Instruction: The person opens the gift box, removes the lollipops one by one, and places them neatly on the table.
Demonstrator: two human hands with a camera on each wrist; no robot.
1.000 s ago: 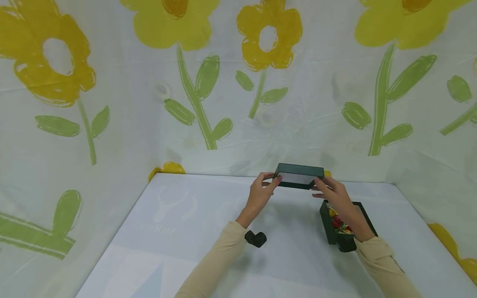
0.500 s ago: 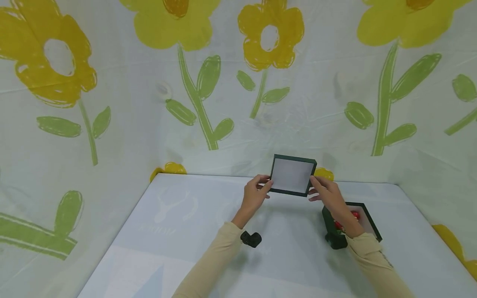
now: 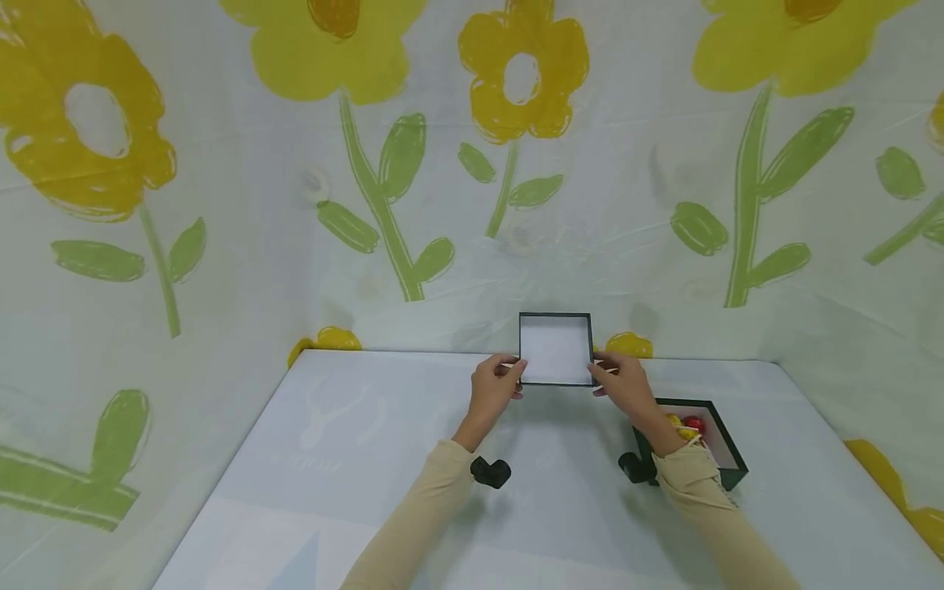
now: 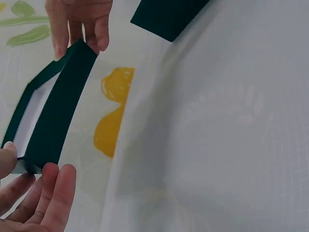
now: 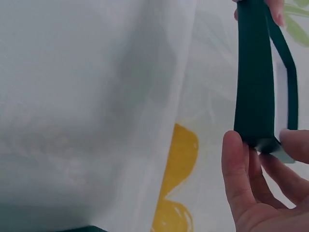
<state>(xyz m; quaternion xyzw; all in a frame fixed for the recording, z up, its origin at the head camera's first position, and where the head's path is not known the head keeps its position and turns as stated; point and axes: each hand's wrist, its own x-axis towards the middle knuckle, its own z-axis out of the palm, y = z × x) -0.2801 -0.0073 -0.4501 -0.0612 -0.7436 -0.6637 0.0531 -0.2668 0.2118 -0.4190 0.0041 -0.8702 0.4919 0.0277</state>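
Aloft, left hand (image 3: 492,391) and right hand (image 3: 625,385) clamp fingers on a lid (image 3: 555,348).
It shows against the far edge of a pale table (image 3: 354,459) and a flowered wall (image 3: 612,270); an open box (image 3: 732,447) stands at right.

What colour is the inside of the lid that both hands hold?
The lid is white inside; the head view shows this best.

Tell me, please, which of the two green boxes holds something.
The box on the table, holding red and yellow items; the raised one is bare inside.
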